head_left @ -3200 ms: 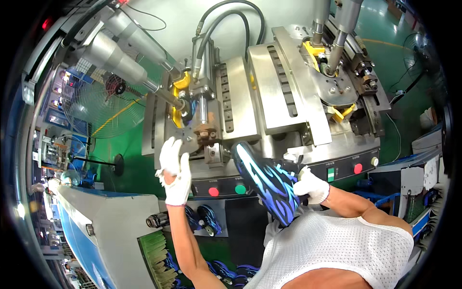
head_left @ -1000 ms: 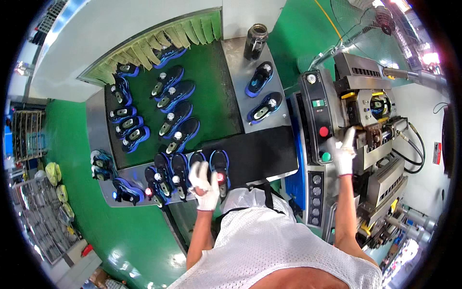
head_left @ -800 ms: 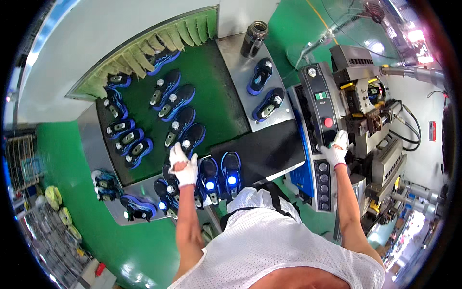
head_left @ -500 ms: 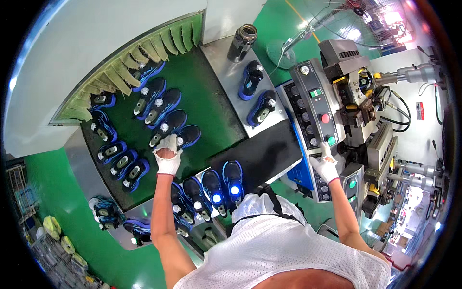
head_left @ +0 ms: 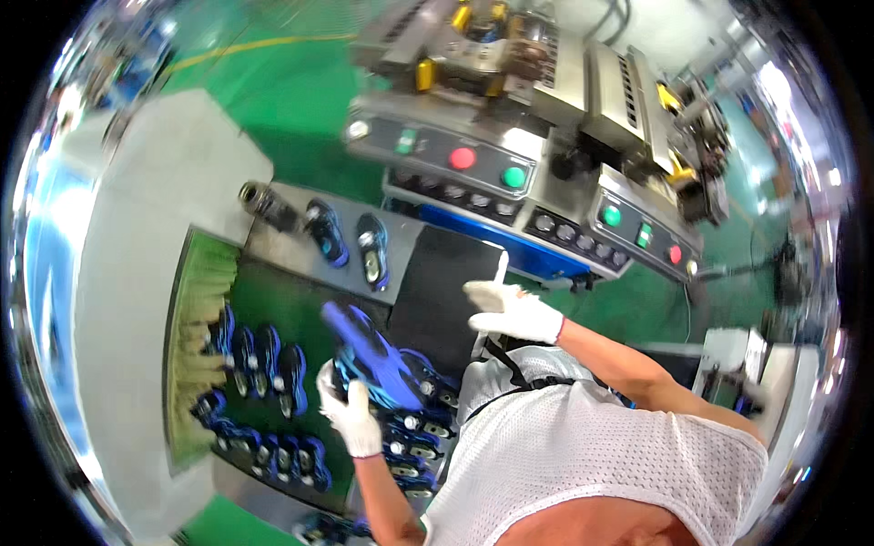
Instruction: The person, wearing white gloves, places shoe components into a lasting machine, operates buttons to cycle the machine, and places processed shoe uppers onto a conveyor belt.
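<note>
My left hand (head_left: 349,420), in a white glove, is closed around a blue and black sneaker (head_left: 375,357) held up above the green conveyor belt. Its blue sole faces up, blurred by motion. Several similar shoes (head_left: 414,449) stand in a row beside my left wrist, close to my body. My gloved right hand (head_left: 521,312) hovers over the edge of a black mat (head_left: 446,282), fingers apart and nothing in them. More shoes (head_left: 290,378) rest on the green belt, left of my left hand.
Beyond the mat stands a machine with a control panel (head_left: 446,156) of red and green buttons, and a second panel (head_left: 642,227) to its right. Two shoes (head_left: 371,252) and a dark flask (head_left: 269,207) are on the metal ledge. Green strips (head_left: 196,355) hang at the belt's opening.
My view has turned toward the machine on the right. My left hand has picked up a sneaker from the belt. My right hand has come away from the control panel and opened.
</note>
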A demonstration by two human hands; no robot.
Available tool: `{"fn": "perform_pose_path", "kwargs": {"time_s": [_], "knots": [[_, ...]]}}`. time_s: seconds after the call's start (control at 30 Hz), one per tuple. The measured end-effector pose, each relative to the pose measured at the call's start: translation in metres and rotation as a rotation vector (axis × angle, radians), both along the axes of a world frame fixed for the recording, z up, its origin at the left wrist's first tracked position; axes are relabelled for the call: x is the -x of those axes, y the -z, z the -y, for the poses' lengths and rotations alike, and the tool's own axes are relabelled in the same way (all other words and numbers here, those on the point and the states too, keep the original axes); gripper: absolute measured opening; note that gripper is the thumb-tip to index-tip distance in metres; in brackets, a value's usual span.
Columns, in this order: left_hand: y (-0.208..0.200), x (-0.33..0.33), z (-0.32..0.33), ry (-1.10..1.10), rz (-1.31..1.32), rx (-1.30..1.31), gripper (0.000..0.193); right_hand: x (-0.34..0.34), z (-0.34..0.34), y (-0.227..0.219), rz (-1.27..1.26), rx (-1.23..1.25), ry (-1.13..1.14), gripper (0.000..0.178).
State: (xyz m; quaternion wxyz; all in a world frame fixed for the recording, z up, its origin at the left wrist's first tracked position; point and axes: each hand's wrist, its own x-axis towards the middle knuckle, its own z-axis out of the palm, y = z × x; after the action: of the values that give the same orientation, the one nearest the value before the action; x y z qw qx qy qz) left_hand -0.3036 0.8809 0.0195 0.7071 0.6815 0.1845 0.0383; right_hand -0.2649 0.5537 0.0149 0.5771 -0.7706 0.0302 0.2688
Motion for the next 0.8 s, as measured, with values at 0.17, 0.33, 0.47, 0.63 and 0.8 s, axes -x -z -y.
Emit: {"fn": "perform_pose_path", "kwargs": {"time_s": [0.17,0.33,0.47,0.63,0.8], "knots": [[-0.003,-0.046,0.116,0.141,-0.04,-0.024,0.063,0.034,0.015,-0.02,-0.293,-0.736,0.328,0.081],[-0.045,-0.045,0.255,0.442,0.188,0.208,0.065,0.048,0.092,-0.061,-0.219,0.05,0.226,0.106],[-0.067,-0.048,0.344,0.699,0.278,0.164,0.077,0.071,0.181,-0.072,0.181,-0.582,0.527,0.072],[-0.097,-0.084,0.453,1.024,0.384,-0.028,0.075,0.11,0.271,-0.129,0.302,-0.55,0.934,0.04],[-0.128,-0.099,0.556,1.071,0.481,-0.017,0.061,0.153,0.344,-0.114,0.306,-0.531,1.165,0.041]]}}
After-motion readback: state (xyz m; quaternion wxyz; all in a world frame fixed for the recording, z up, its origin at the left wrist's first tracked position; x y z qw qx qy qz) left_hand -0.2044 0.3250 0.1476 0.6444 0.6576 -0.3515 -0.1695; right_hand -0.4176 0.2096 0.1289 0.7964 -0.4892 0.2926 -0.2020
